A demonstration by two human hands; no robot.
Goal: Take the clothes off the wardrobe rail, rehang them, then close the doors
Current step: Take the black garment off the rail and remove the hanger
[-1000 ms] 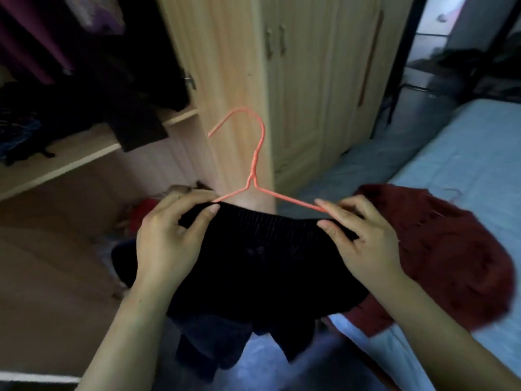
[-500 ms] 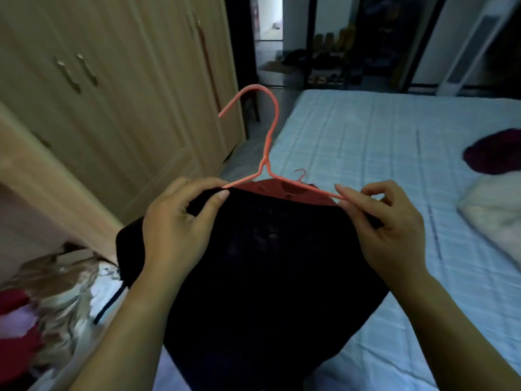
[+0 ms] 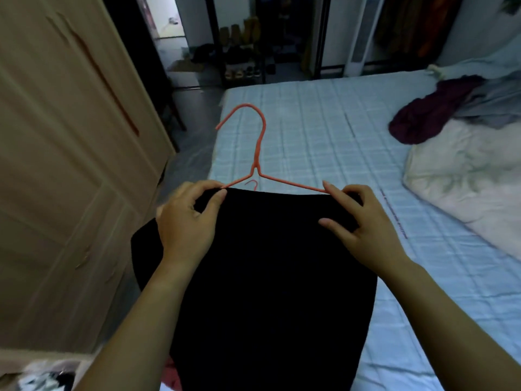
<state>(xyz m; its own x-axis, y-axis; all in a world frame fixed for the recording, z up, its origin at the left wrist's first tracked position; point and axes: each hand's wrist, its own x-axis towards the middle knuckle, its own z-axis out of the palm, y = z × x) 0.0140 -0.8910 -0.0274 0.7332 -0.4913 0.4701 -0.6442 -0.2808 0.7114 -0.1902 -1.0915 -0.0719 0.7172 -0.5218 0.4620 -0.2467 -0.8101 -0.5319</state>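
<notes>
1. Wardrobe (image 3: 70, 165): far left, doors closed.
2. Left hand (image 3: 187, 221): grip pinched on black garment (image 3: 270, 277) at hanger (image 3: 258, 153) left shoulder.
3. Right hand (image 3: 358, 221): grip pinched on garment at right shoulder.
4. Bed (image 3: 324, 131): right, beneath the garment.

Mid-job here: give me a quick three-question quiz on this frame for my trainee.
1. True or false: the orange hanger is hooked on the wardrobe rail.
2. Which hands grip the black garment? A) only the left hand B) only the right hand C) both
3. Fill in: the purple garment lies on the ____.

Key: 1 false, it is held over the bed. 2 C, one at each end of the hanger. 3 bed.
</notes>
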